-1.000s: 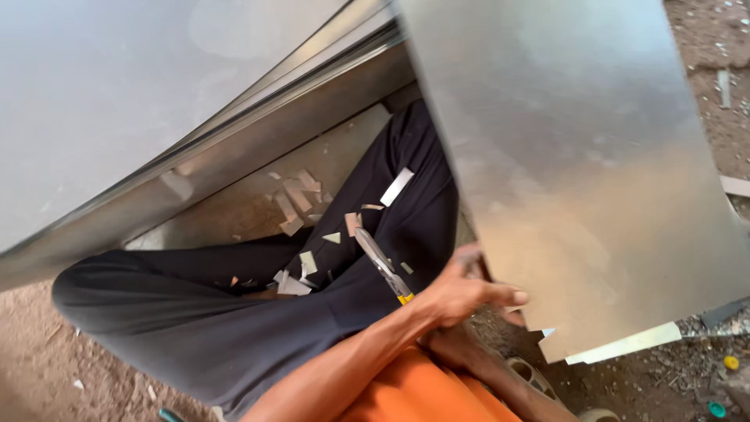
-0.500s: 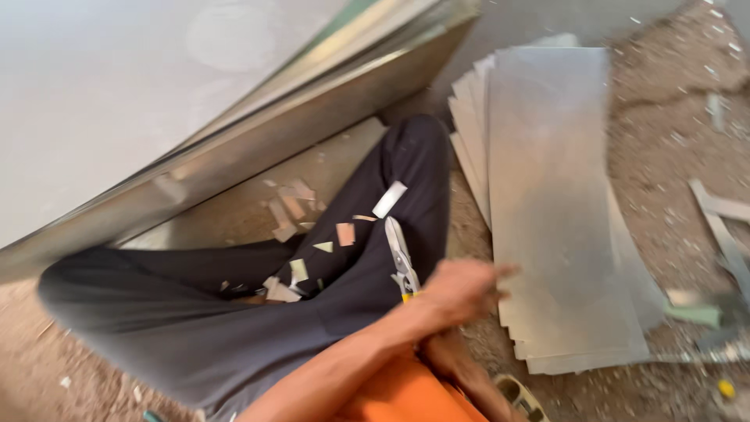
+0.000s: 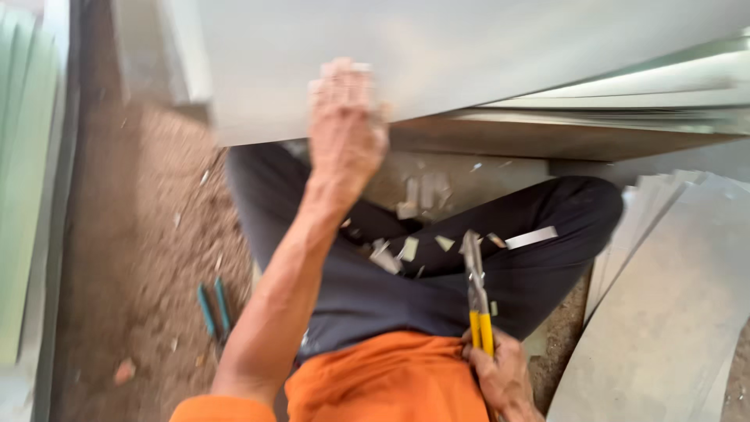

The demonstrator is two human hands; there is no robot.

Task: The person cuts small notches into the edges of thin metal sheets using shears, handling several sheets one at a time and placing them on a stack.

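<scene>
Galvanised sheet metal (image 3: 484, 55), dull grey, smooth and flat, fills the far part of the view; its near edge runs across above the lap. The left hand (image 3: 346, 117) lies flat against this sheet near that edge, fingers spread and extended, palm down, gripping nothing; motion blur softens its outline.

Tin snips (image 3: 476, 293), narrow steel blades with yellow-coated handles, sit at the near centre-right, blades pointing away over the thigh. The right hand (image 3: 500, 375) is closed around the yellow handles, fingers wrapped tight.

Trousers (image 3: 406, 281), dark matte cloth, cover crossed legs spanning the middle of the scene. Offcuts (image 3: 531, 237), small pale metal slivers, strips and triangles, lie scattered over the lap and on the ground just beyond it.

Shirt (image 3: 391, 379), orange fabric, at the near edge below the trousers.

Stacked sheets (image 3: 664, 312), grey metal with curved edges, fanned and overlapping, lie on the right beside the knee. Folded metal profiles (image 3: 641, 101), long layered edges, run under the big sheet at far right.

Second tool (image 3: 212, 309), two slim teal-green handles, lies on the ground to the left of the legs; its head cannot be made out.

Ground (image 3: 141, 234), brown, gritty dirt with small chips. Pale greenish panels (image 3: 27, 195) stand along the left edge.
</scene>
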